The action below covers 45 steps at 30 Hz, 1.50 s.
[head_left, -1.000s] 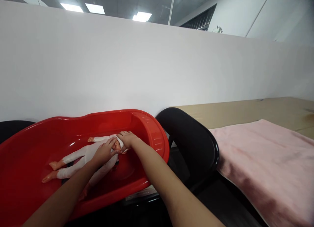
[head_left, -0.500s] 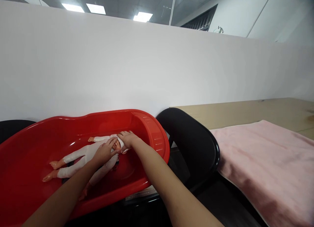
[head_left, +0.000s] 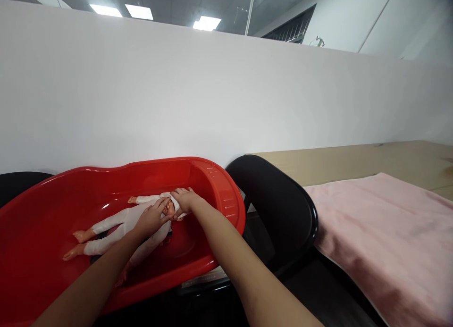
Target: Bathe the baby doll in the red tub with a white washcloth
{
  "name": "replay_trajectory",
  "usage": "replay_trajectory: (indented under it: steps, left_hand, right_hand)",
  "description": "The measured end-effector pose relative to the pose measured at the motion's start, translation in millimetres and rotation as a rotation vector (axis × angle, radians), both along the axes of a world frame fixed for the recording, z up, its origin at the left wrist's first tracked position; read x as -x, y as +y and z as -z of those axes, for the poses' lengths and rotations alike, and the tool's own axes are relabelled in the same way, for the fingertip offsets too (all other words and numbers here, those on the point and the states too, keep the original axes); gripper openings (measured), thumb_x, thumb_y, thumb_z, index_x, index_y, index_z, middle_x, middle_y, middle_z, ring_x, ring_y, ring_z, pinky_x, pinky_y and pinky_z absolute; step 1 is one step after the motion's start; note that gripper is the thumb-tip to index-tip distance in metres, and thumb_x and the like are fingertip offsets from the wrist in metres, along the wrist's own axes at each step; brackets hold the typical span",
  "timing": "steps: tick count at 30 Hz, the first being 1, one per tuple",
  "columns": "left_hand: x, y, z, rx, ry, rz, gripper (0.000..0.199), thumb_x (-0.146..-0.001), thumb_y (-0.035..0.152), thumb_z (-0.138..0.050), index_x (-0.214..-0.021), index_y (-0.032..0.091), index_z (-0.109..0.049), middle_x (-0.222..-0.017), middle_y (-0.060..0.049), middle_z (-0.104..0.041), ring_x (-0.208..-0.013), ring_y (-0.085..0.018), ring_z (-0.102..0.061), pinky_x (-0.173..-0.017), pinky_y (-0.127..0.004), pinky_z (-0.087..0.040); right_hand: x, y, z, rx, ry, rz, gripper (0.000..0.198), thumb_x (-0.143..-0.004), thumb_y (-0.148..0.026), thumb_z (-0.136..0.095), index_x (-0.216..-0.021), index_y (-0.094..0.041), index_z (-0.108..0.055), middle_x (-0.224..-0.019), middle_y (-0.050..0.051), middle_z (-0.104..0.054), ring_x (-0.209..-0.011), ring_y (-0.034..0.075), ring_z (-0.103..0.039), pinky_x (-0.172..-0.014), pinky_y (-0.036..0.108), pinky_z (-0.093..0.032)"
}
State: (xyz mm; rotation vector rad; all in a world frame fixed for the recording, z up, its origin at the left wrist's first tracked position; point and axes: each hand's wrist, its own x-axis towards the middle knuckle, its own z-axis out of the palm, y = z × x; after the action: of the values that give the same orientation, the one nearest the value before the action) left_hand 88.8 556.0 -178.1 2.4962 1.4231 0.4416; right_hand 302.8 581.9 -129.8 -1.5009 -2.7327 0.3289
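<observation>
A baby doll (head_left: 124,222) in white clothes lies on its back inside a red plastic baby bath (head_left: 227,195), feet toward the left and head toward the right. My right hand (head_left: 184,202) is curved round the doll's head, over a white cloth or cap (head_left: 174,203) there. Across the upper chest and chin rests my left hand (head_left: 153,218), its fingers and thumb apart and reaching to the face. Both hands hide much of the head. Something dark shows under the doll's body.
Beside the tub's right end stands a black chair (head_left: 279,204). Farther right, a pink cloth (head_left: 385,223) covers part of a light wooden surface (head_left: 354,158). A white partition (head_left: 212,91) rises behind the tub. Another black rounded shape (head_left: 19,183) shows at the far left.
The view has shifted very slightly. Both hands keep their places on the doll, and the doll has not visibly moved in the tub.
</observation>
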Motion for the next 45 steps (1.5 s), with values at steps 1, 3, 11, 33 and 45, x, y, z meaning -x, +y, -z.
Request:
replay_trajectory:
  steps: [1, 3, 11, 33, 45]
  left_hand:
    - [0.0, 0.1, 0.4, -0.002, -0.001, 0.0, 0.071, -0.101, 0.048, -0.06, -0.162, 0.015, -0.046, -0.167, -0.016, -0.048, -0.151, -0.033, -0.049, -0.127, -0.045, -0.036]
    - [0.3, 0.8, 1.9, -0.01, -0.001, -0.001, 0.071, -0.101, 0.049, -0.06, -0.162, 0.015, -0.046, -0.167, -0.015, -0.049, -0.151, -0.032, -0.049, -0.127, -0.045, -0.036]
    - [0.1, -0.8, 0.0, -0.01, -0.009, 0.004, 0.075, -0.101, 0.053, -0.061, -0.163, 0.016, -0.045, -0.166, -0.015, -0.049, -0.15, -0.032, -0.05, -0.124, -0.045, -0.039]
    - [-0.8, -4.3, -6.3, 0.026, 0.019, 0.003, 0.072, -0.098, 0.04, -0.059, -0.164, 0.015, -0.045, -0.169, -0.014, -0.045, -0.155, -0.032, -0.044, -0.129, -0.043, -0.033]
    - [2.5, 0.5, 3.2, -0.021, 0.027, 0.023, 0.071, -0.1, 0.047, -0.059, -0.163, 0.018, -0.045, -0.168, -0.015, -0.046, -0.153, -0.032, -0.046, -0.128, -0.047, -0.035]
  right_hand:
    - [-0.1, 0.0, 0.3, -0.002, 0.002, 0.0, 0.101, -0.069, -0.06, -0.094, -0.152, -0.021, -0.052, -0.157, 0.019, -0.055, -0.149, 0.038, -0.049, -0.128, 0.064, -0.03]
    - [-0.3, -0.2, 0.2, 0.006, 0.008, 0.007, 0.101, -0.069, -0.059, -0.095, -0.152, -0.021, -0.052, -0.157, 0.019, -0.055, -0.149, 0.038, -0.048, -0.128, 0.066, -0.028]
    - [-2.3, -2.9, -10.8, 0.155, 0.064, 0.111, 0.115, -0.065, -0.065, -0.094, -0.16, -0.025, -0.043, -0.167, 0.019, -0.044, -0.157, 0.038, -0.039, -0.13, 0.069, -0.021]
    - [-5.2, 1.2, 0.7, 0.076, 0.052, 0.083, 0.118, -0.051, -0.048, -0.1, -0.155, -0.028, -0.047, -0.163, 0.017, -0.048, -0.152, 0.04, -0.045, -0.126, 0.061, -0.034]
    - [-9.9, 2.0, 5.1, 0.05, 0.125, 0.041, 0.101, -0.058, -0.05, -0.1, -0.144, -0.024, -0.054, -0.146, 0.017, -0.061, -0.135, 0.036, -0.06, -0.115, 0.05, -0.049]
